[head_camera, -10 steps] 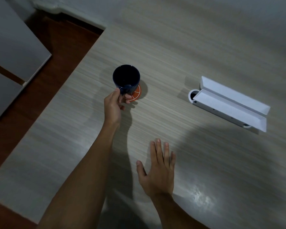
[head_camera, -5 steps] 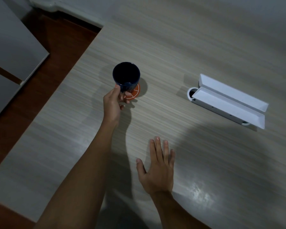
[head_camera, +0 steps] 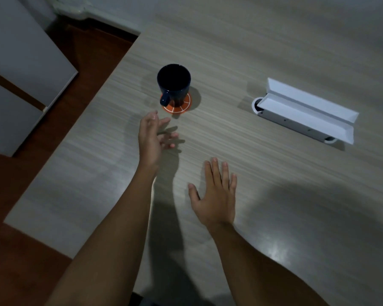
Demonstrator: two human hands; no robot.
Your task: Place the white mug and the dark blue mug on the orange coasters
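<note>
The dark blue mug (head_camera: 174,85) stands upright on an orange coaster (head_camera: 179,107) with white lines, its handle pointing toward me. My left hand (head_camera: 153,139) hovers a short way in front of the mug, fingers spread and holding nothing. Nearer to me, my right hand (head_camera: 217,194) lies flat on the table (head_camera: 274,206), palm down, fingers apart. No white mug and no second coaster are in view.
A long white open box (head_camera: 305,111) sits on the table to the right, with a round white part at each end. The table's left edge runs diagonally; beyond it are a red-brown floor (head_camera: 27,168) and a grey cabinet (head_camera: 20,62).
My left hand let go of the dark blue mug's handle and drew back toward me with fingers spread. The mug now stands alone on the coaster. My right hand stayed flat.
</note>
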